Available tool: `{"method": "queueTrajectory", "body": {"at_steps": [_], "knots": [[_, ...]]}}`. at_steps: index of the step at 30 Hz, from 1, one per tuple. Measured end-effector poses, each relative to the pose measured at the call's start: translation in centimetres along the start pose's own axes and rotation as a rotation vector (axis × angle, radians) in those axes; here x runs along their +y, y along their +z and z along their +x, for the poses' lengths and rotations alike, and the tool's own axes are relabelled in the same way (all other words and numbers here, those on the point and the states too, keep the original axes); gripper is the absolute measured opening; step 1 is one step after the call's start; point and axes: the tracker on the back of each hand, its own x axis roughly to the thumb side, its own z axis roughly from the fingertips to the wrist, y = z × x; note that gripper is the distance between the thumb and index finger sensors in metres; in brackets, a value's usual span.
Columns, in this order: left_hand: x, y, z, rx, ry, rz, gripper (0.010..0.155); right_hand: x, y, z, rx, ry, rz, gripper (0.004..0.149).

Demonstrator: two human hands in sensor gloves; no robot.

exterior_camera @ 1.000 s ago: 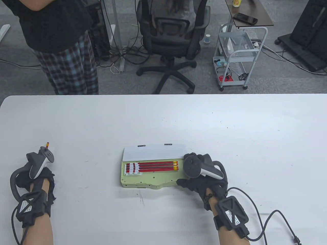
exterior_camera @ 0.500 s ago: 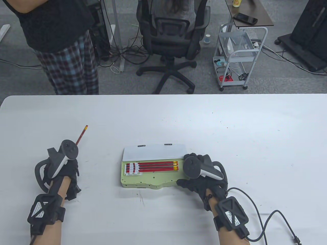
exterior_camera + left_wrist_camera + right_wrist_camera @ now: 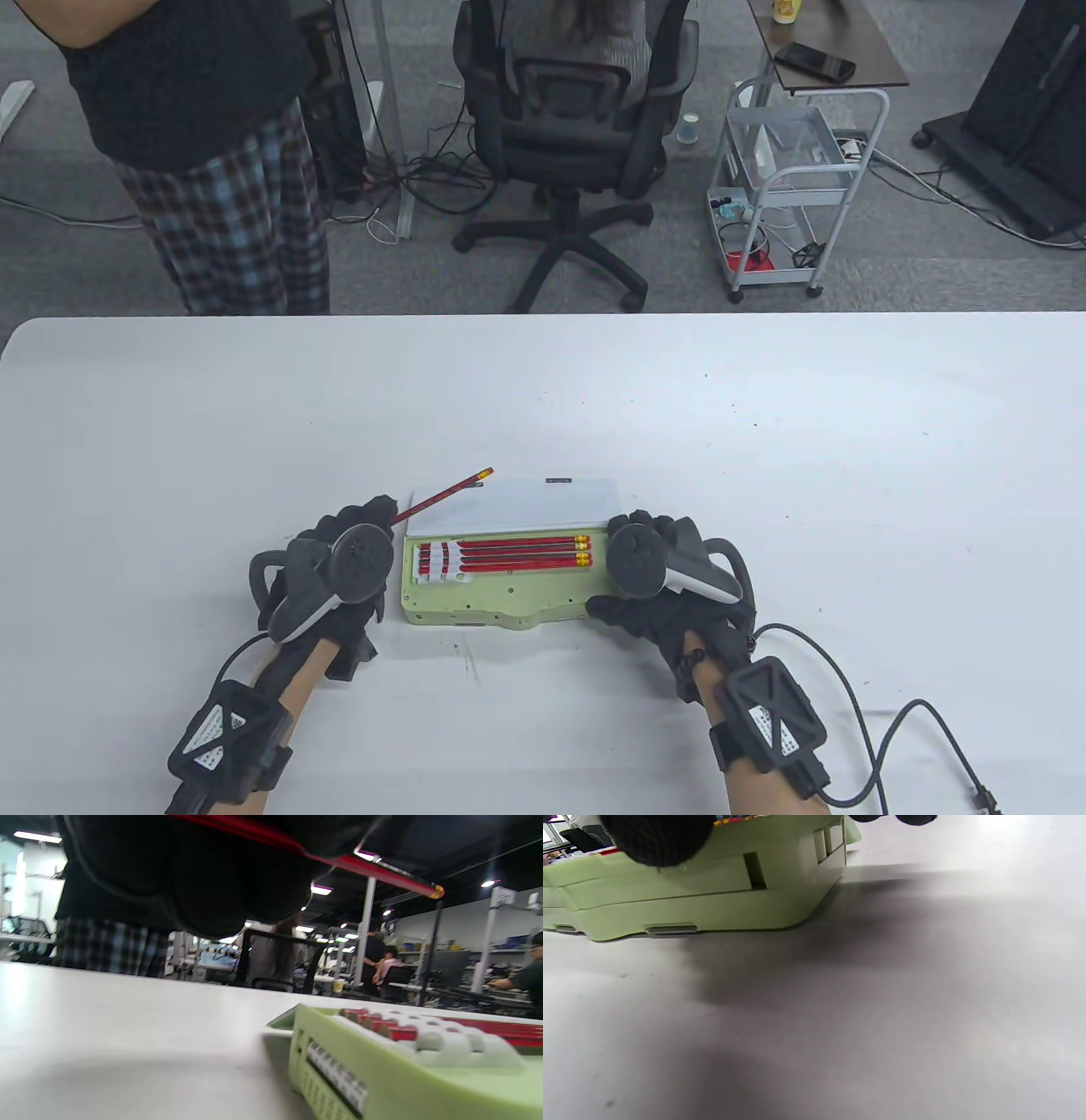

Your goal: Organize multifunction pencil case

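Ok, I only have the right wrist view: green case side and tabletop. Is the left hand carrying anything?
Observer: Yes, the left hand holds a red pencil, its eraser end slanting up over the open lid.
Operator: Anything in the case already?
Observer: A row of red pencils lies in the pencil case, tips in a white holder.
Operator: Where's that hand?
Observer: Beside the case's left end.
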Motion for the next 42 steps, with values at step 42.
{"method": "queueTrajectory", "body": {"at_steps": [42], "knots": [[-0.7, 0.4, 2.6, -0.279, 0.204, -0.168, 0.063, -2.3, 2.0, 5.7, -0.200, 0.139, -0.562, 0.044]]}}
